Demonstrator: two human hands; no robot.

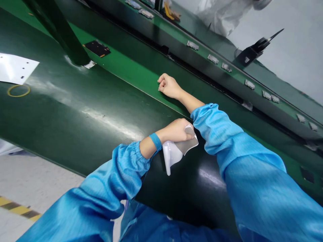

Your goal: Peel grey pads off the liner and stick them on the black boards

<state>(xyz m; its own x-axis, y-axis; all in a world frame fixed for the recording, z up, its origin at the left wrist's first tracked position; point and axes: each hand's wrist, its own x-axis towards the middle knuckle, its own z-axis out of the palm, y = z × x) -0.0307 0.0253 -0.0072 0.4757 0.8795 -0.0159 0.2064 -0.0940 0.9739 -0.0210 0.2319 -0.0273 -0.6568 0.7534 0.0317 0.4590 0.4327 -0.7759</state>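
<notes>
My left hand (pixel 178 131), with a blue strap (pixel 155 141) round its wrist, is closed on a small sheet of film. The film's grey part (pixel 188 143) shows under the fingers, and a curled, translucent white part (pixel 173 153) hangs below the palm. Farther forward, my right hand (pixel 169 86) is over the bright green strip (pixel 141 75), its fingers curled in. Whether anything small is in those fingers is hidden. Both arms wear blue sleeves, and the right sleeve passes close by the left hand.
A black flat part (pixel 98 48) lies on the green strip, near a dark post (pixel 60 33). On the dark green table are a white sheet (pixel 17 67) and a yellow ring (pixel 19 90). Several small silvery parts (pixel 213 59) line the far ledge, beside a black device with an antenna (pixel 252 52).
</notes>
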